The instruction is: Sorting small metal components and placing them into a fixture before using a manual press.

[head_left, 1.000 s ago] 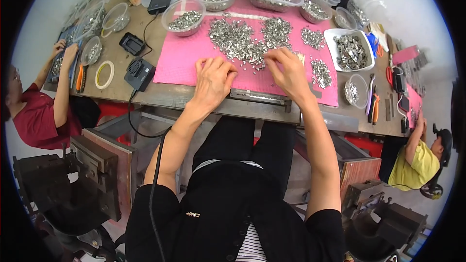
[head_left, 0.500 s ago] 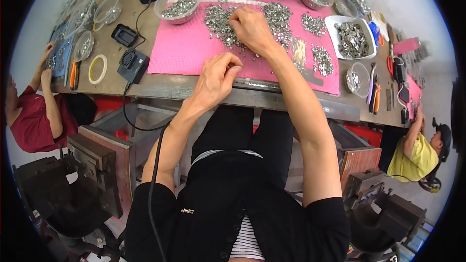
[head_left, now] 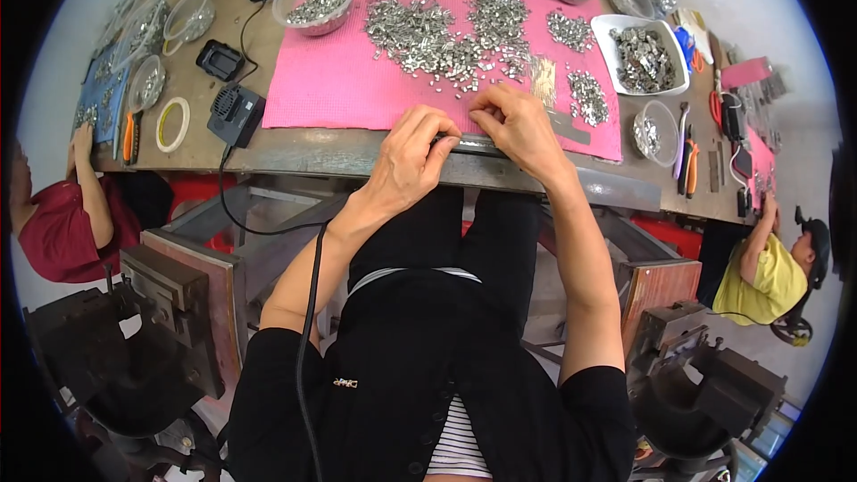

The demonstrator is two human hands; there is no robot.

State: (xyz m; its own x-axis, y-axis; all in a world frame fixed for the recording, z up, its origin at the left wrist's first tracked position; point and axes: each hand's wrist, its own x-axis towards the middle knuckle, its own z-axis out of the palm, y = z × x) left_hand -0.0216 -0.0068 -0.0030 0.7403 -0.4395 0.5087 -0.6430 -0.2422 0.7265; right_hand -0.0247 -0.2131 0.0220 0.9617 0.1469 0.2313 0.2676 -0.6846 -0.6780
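At the near edge of the pink mat, my left hand is closed in a pinch beside a narrow metal strip. A small dark bit shows near its fingertips, too small to name. My right hand is over the right part of that strip, thumb and forefinger pressed together; what they hold, if anything, is hidden. Beyond both hands lies a spread heap of small silvery metal pieces. Thin brass-coloured rods and a flat grey metal strip lie right of my right hand.
Tubs of metal pieces line the far side, including a clear round tub. At right are a white tray, a clear bowl and orange-handled pliers. A black device trails a cable over my left arm. Co-workers sit on both sides.
My right hand has come back from the heap toward me, to the strip at the mat's near edge. My left hand has shifted slightly right and nearer to me, still pinched.
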